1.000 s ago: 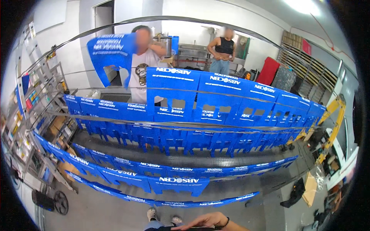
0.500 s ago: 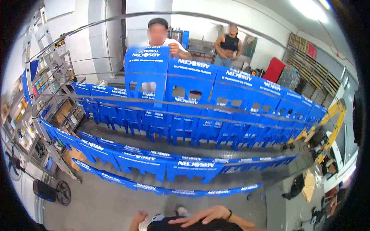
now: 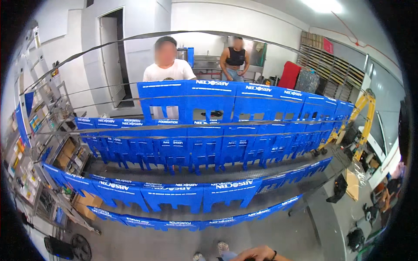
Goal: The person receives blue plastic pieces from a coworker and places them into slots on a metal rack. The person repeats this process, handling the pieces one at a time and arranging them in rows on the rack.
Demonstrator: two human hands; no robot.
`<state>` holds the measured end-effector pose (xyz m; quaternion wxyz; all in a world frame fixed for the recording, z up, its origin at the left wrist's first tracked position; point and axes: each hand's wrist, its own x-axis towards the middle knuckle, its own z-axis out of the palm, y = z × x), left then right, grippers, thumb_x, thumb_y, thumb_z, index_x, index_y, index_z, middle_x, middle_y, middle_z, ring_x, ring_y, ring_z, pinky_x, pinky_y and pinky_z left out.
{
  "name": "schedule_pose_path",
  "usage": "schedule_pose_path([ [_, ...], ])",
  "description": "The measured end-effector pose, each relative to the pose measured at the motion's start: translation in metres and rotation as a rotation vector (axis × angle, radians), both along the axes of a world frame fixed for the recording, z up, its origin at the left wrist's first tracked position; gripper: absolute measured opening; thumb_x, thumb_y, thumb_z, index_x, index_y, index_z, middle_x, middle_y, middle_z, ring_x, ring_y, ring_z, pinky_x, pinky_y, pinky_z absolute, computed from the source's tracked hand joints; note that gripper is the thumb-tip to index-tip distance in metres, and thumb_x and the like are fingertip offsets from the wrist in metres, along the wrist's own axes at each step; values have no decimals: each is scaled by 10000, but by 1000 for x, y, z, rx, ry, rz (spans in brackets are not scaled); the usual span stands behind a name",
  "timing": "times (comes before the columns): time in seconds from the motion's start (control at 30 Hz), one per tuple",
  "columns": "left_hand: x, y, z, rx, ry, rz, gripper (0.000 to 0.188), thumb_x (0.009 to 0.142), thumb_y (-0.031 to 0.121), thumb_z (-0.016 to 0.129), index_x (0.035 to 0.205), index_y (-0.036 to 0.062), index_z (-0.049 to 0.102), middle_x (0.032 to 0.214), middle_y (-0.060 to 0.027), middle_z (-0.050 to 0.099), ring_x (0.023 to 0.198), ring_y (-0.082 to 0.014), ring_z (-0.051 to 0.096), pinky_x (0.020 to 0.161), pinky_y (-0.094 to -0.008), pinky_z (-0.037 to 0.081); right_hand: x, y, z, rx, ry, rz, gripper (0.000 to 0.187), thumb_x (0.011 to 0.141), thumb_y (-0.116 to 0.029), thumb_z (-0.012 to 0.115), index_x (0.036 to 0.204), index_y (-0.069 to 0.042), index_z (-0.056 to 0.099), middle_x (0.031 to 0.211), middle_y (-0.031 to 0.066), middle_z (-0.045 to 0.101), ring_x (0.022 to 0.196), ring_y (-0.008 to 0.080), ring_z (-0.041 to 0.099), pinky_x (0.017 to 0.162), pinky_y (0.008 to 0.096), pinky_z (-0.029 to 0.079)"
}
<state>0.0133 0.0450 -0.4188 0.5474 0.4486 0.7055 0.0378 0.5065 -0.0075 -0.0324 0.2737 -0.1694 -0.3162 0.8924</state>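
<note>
Rows of blue fabric bags with white print and cut-out handle openings hang from dark straps stretched across the room. A lower row of blue bags hangs nearer to me, and a still lower strip of blue bags is nearest. My right hand, with a dark band at the wrist, is at the bottom edge, close to my body and apart from the bags. Its fingers are partly cut off by the frame, and I see nothing held in it. My left hand is out of view.
A person in a white shirt stands behind the far row; another in a black top is farther back. A metal ladder and shelves are at left, with a fan below. A yellow ladder stands at right.
My view has shifted. The person in white has lowered the raised blue bag, which now hangs level with its row. My left hand has left the view; my right is lower and mostly cropped.
</note>
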Motion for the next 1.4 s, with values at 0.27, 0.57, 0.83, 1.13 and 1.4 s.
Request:
schedule_pose_path([
  [0.27,42,-65,-7,80,-207,18,429,889,400,534,1223,136,580,1183,-182,592,993,-430,566,890,-534,416,-8,-18,-24,185,-130,193,679,844,-451,562,1334,-3,421,1349,181,390,1250,289,362,1015,436,283],
  [0.57,95,-135,36,76,-155,161,368,857,348,606,1045,31,585,879,-120,636,709,-222,620,590,-388,509,87,-86,-11,337,-36,270,692,894,-497,450,1404,-48,317,1446,169,220,1339,275,213,1079,418,169],
  [0.83,180,-347,48,-284,-210,451,224,878,106,563,1084,76,645,883,-71,688,691,-236,674,550,-356,546,103,-126,15,428,111,623,704,940,-538,350,1466,-89,225,1532,158,69,1418,262,81,1137,402,67],
  [1.13,166,-528,84,-7,45,1142,222,837,227,609,913,28,675,771,-74,681,631,-193,660,573,-334,556,21,-158,-3,429,118,1128,765,941,-517,402,1471,-16,168,1552,171,26,1433,277,26,1143,409,49],
  [1.4,167,-528,-1,70,16,1316,370,840,399,624,962,53,673,797,-86,660,727,-174,650,618,-359,535,-138,-103,37,672,63,1044,517,911,-300,592,1333,-25,479,1361,143,488,1279,258,436,1078,397,301],
])
